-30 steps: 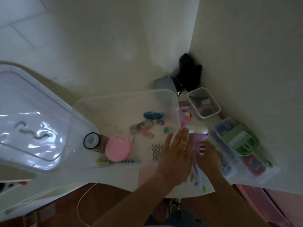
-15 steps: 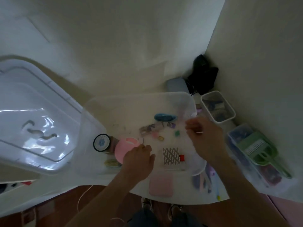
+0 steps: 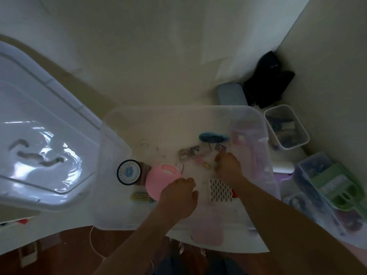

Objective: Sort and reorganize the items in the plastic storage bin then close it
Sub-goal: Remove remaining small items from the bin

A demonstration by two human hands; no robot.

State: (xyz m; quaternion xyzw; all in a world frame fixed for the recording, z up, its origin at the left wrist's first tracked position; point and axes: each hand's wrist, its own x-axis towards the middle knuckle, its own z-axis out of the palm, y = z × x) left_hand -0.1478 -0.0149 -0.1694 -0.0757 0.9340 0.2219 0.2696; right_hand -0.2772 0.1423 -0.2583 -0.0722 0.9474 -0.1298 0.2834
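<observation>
Both hands are lowered into the clear plastic bin (image 3: pixel 264 159), each with its fingers curled under, and whether anything is pinched in either cannot be told from above. The left hand (image 3: pixel 179 197) is held at the near middle of the bin, just beside a round pink disc (image 3: pixel 158 181) whose edge it partly covers. The right hand (image 3: pixel 228 167) is set further in, among small loose items on the bin floor: a small yellow piece (image 3: pixel 207 165) just to its left, a dark card of clips (image 3: pixel 188 152) beyond that, and a blue oblong object (image 3: pixel 213 136) near the far side. A white lattice-patterned piece (image 3: pixel 220 190) is seen between the two forearms. At the left of the bin floor a round black-rimmed tin (image 3: pixel 129 171) is placed just beside the pink disc, with a yellow striped item (image 3: pixel 141 197) in front of it. The bin's lid (image 3: pixel 39 135) is propped off to the left, well apart from the opening, so the bin is uncovered. To the right of the bin, outside it, a small clear container (image 3: pixel 287 127) and a green comb-like scoop (image 3: pixel 335 187) are seen, and a black bag (image 3: pixel 270 80) is lodged in the corner.
</observation>
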